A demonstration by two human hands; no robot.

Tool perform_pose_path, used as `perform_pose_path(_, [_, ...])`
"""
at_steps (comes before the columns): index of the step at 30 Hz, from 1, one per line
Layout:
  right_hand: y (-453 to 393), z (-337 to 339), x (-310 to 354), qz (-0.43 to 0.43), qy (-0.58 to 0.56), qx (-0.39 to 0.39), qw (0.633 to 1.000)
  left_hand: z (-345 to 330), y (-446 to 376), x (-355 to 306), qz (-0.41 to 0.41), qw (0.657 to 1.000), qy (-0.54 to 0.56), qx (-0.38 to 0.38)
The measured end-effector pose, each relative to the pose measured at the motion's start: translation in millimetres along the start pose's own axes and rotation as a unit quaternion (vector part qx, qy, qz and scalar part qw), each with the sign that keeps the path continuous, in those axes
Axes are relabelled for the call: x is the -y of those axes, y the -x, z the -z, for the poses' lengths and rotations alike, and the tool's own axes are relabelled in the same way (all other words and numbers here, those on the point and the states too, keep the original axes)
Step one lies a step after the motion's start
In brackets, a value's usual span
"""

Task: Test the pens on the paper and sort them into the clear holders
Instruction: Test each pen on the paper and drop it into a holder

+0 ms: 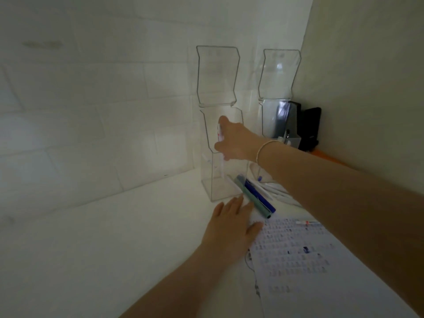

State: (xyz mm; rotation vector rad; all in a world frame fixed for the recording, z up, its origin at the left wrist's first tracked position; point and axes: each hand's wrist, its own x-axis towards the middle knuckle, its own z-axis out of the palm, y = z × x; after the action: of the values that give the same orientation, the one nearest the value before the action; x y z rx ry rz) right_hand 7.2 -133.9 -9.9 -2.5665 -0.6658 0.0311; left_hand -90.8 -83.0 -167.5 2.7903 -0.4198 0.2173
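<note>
My right grip (231, 141) pinches a white pen (220, 134) upright at the near holder's (220, 180) mouth. Left hand (231, 226) flat, spread on bench (114, 237), paper (321, 271) at its 3 o'clock.

- Your right hand (236, 140) covers most of the white pen (219, 131) it holds; you cannot see the tip.
- Printing on the paper (309, 255) is too blurred to read, and the sheet is cut off by the lower edge.
- Your right forearm hides part of the white pens (275, 190) on the table.
- Contents of the far holder (278, 120) cannot be told through the glare.
</note>
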Motion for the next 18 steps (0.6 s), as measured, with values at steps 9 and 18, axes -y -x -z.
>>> perform_pose_path(9, [10,21,8,-0.006,0.021,-0.042,0.999,-4,-2,1,0.001,1.0,-0.001,0.005])
perform_pose_path(18, [79,-25,-76,-0.155,-0.054,-0.193,0.967,-5,-1,2,-0.005,1.0,0.001,-0.005])
